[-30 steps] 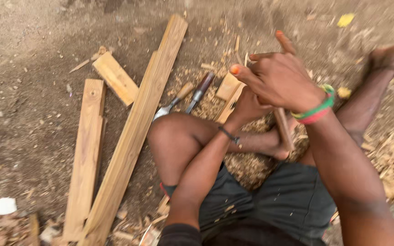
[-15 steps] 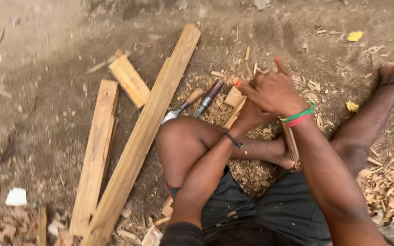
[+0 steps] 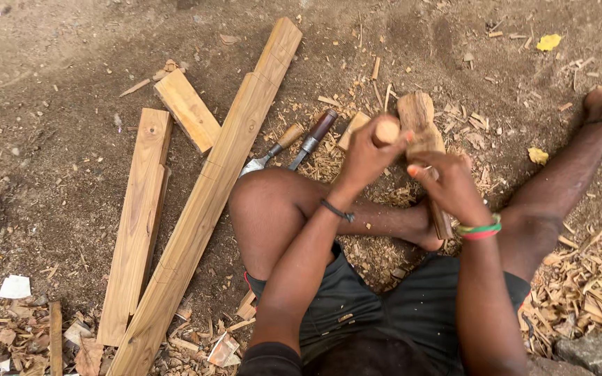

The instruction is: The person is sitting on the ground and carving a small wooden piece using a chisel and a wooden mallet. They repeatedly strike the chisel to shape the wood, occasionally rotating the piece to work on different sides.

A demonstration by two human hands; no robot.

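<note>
Centrally, a wooden piece is gripped between both hands above the crossed legs of a person seated on bare dirt. The left hand is closed around a round wooden handle, whose pale end is seen protruding from the fist; the tool's working end is hidden. The right hand is curled around the wooden piece lower down, with fingers wrapped tight, and its lower end is lost behind the wrist. Two chisels are laid just beside the left knee, handles pointing up the frame. A long plank is laid diagonally to the left, with a shorter board beside it and a small block near its upper part. Wood shavings are heaped at the right.
</note>
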